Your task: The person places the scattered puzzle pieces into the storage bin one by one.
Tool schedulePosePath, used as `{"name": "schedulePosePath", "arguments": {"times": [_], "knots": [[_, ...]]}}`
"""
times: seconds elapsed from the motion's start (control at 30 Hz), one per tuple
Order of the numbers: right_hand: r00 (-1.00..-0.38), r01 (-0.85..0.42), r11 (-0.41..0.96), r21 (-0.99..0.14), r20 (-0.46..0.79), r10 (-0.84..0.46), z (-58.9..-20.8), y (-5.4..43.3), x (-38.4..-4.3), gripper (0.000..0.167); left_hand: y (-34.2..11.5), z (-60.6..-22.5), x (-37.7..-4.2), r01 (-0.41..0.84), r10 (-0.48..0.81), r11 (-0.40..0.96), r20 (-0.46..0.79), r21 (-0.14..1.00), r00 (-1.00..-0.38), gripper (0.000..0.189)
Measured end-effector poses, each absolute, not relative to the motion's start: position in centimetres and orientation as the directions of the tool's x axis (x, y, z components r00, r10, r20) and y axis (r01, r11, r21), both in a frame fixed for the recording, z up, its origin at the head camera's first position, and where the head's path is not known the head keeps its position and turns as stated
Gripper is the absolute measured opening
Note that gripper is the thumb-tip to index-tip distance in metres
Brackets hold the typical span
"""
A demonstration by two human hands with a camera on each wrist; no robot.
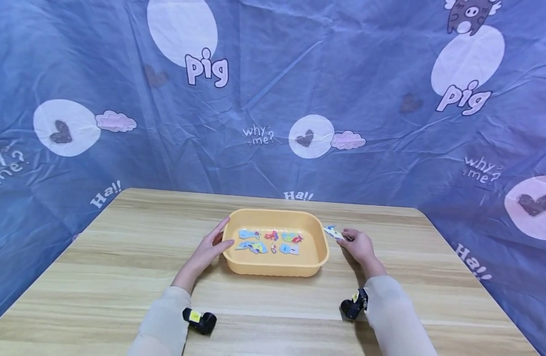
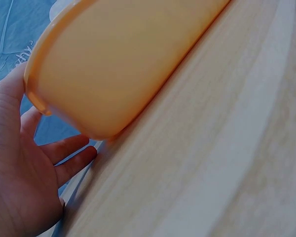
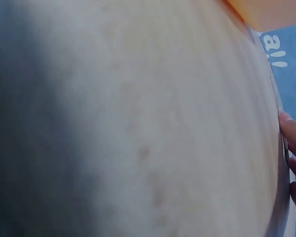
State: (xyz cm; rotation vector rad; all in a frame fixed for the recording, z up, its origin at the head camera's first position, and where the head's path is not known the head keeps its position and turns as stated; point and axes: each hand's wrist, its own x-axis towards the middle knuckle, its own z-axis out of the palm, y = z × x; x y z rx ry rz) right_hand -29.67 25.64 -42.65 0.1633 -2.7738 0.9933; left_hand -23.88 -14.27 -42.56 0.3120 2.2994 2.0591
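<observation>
A yellow-orange plastic basin (image 1: 273,269) stands on the wooden table. My left hand (image 1: 209,248) grips its left end, thumb over the rim and fingers against the outer wall; the left wrist view shows this hand (image 2: 24,163) close up. Inside the basin lie several flat, irregular printed pieces, among them a blue one (image 1: 249,234) and a red one (image 1: 271,236). Just off the right rim, my right hand (image 1: 361,245) pinches another flat printed puzzle-like piece (image 1: 333,232) by its right end. Only fingertips (image 3: 286,118) of this hand appear in the right wrist view.
The wooden table (image 1: 99,277) extends to both sides and in front of the basin. Behind it hangs a blue printed cloth (image 1: 264,163). Black wrist cameras (image 1: 202,321) sit at both sleeves, close over the tabletop.
</observation>
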Motion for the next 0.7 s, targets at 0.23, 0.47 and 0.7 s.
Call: {"name": "schedulePosePath", "arguments": {"times": [0.23,0.47,0.7], "knots": [[-0.978,-0.167,0.781,-0.602,0.204,-0.051,-42.69,25.69,-29.83,0.030,-14.27,-42.49,-23.76,0.126,0.176,0.096,0.108,0.987,-0.978,0.067],[-0.975,-0.171,0.782,-0.599,0.220,-0.045,-42.92,25.73,-29.94,0.026,-14.19,-41.66,-23.40,0.126,0.188,0.077,0.110,0.989,-0.976,0.066],[-0.969,-0.170,0.768,-0.617,0.248,-0.015,-43.00,25.60,-29.71,0.022,-14.37,-42.37,-23.81,0.130,0.187,0.091,0.112,0.987,-0.976,0.066]]}}
